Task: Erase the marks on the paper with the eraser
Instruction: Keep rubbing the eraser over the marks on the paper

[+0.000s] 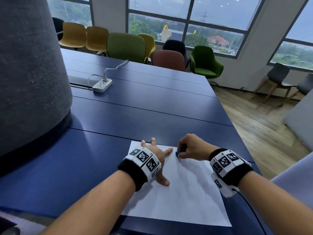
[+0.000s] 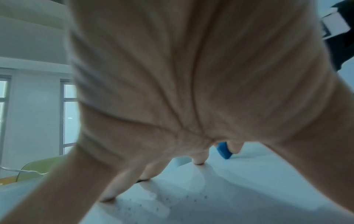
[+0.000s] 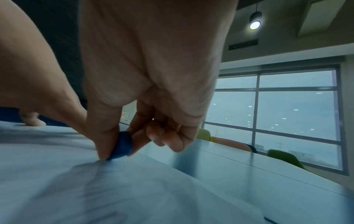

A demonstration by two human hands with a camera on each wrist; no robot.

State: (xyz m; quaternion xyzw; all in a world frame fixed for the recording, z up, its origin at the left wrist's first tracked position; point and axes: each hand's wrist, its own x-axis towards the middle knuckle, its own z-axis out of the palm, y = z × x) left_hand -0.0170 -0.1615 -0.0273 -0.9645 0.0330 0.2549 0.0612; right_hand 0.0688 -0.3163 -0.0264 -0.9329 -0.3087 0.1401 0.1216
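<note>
Eraser [image 1: 177, 153] at paper's [image 1: 186, 192] far edge, pinched

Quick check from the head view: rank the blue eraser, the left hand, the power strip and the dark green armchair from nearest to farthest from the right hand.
1. Blue eraser: pinched in the right hand itself, on the paper.
2. Left hand: just to its left, spread flat on the paper.
3. Power strip: far-left on the table.
4. Dark green armchair: beyond the table's far edge, by the window.

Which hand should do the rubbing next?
The right hand: it already pinches the blue eraser against the paper. The left hand lies spread flat, holding the sheet steady.
</note>
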